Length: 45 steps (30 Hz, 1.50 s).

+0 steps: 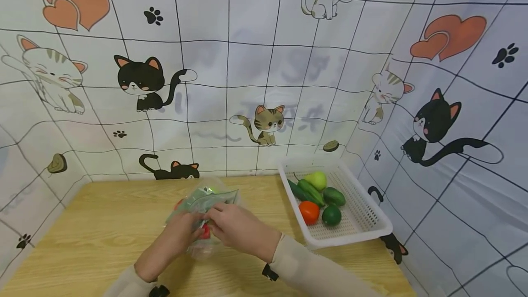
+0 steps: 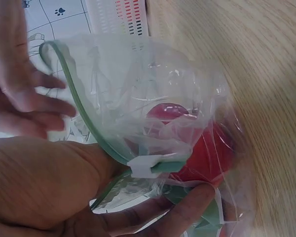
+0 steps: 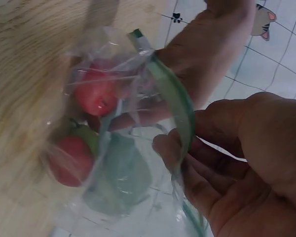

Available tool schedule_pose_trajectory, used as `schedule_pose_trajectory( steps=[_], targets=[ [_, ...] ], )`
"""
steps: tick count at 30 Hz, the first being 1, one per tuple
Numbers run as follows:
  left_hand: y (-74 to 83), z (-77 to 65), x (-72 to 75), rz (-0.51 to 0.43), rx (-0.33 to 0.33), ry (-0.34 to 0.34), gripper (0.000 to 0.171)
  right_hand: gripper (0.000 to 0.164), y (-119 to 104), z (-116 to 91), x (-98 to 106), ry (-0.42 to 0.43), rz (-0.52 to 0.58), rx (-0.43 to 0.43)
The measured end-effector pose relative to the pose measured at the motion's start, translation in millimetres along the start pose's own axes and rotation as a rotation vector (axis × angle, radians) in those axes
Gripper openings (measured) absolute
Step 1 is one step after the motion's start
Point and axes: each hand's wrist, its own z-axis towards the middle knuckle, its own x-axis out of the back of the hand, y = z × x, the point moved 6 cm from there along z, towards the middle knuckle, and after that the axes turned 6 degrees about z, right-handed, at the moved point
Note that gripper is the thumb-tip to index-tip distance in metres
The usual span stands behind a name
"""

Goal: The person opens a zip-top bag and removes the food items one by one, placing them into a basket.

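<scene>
Left of the white plastic basket, on the wood-grain table, a green-edged slider bag is being gripped by the left hand and pinched by the right hand, cat-print wall covering spread behind the basket.

A home-like corner, exact room unclear — cat-print sheeting behind a wood-grain table with a produce basket.

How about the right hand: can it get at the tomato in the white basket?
Probably yes, once the right hand releases the clear bag it pinches; the tomato lies uncovered in the white basket.
</scene>
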Motion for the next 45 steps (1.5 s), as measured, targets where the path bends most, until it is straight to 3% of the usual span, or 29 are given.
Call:
schedule_pose_trajectory(
  steps=[11,25,37,45],
  targets=[
    [-1.0,0.5,0.3,-0.024,-0.009,0.0,0.029,0.022,20,-2,-29,-0.075,-0.036,-0.143],
    [-0.8,2.8,2.2,-0.037,-0.006,0.023,0.028,0.026,30,0,-45,-0.059,-0.029,-0.18],
    [4.5,4.8,1.2,-0.012,0.01,0.018,0.027,0.033,40,1,-58,-0.054,0.068,-0.222],
    [6.7,3.9,-0.6,-0.029,-0.021,0.041,0.034,0.043,44,6,-68,-0.052,0.103,-0.232]
  ],
)
